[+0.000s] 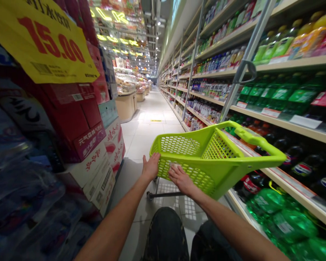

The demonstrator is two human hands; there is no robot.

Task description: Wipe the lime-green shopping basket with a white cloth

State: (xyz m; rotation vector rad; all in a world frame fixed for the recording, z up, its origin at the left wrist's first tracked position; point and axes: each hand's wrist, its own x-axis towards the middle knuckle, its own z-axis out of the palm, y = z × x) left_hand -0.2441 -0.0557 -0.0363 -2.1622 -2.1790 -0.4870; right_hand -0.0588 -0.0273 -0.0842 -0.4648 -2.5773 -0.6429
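A lime-green shopping cart (179, 156) with perforated plastic sides stands in front of my knees, its handle to the right. My left hand (151, 166) grips the basket's near left corner, thumb pointing up and fingers partly hidden against the plastic. Against the basket's near side wall, my right hand (180, 177) presses a small whitish cloth-like piece (174, 165) under its fingers. Most of that piece is covered, so its exact kind is unclear. Nothing shows inside the visible part of the basket.
Shelves of bottled drinks (282, 90) line the right side, close to the cart. Stacked drink cartons (97, 174) and wrapped bottles (29, 203) rise on the left beneath a yellow price sign (51, 43). A tiled aisle (149, 125) runs ahead past display counters (126, 105).
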